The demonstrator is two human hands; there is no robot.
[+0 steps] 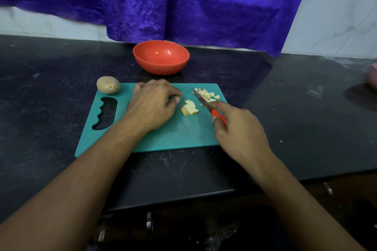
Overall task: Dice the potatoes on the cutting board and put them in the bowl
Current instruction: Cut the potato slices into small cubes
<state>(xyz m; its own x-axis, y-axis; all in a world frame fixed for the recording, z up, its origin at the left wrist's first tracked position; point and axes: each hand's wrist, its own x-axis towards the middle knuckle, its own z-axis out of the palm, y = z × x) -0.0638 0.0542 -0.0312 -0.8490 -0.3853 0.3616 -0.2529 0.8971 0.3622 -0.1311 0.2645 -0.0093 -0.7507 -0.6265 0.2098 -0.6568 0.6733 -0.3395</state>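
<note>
Dicing underway: right hand [240,132] grips red-handled steel knife [204,103] beside pale potato strips [189,107] on teal plastic cutting board [183,134], left hand [153,104] curled close, likely to steady them (whether it pinches anything cannot be told).

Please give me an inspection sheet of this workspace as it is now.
Surface: dark counter, dusty marks.
Job's things: teal cutting board; whole potato at its far left corner; potato chunks mid-board; diced pile far right; red bowl beyond, empty.
Clutter: pink object at right edge.
Hands: left hand curled beside chunks, grip unclear; right hand grips knife.
Cables: nothing seen.
Surroundings: purple cloth, tiled wall.
</note>
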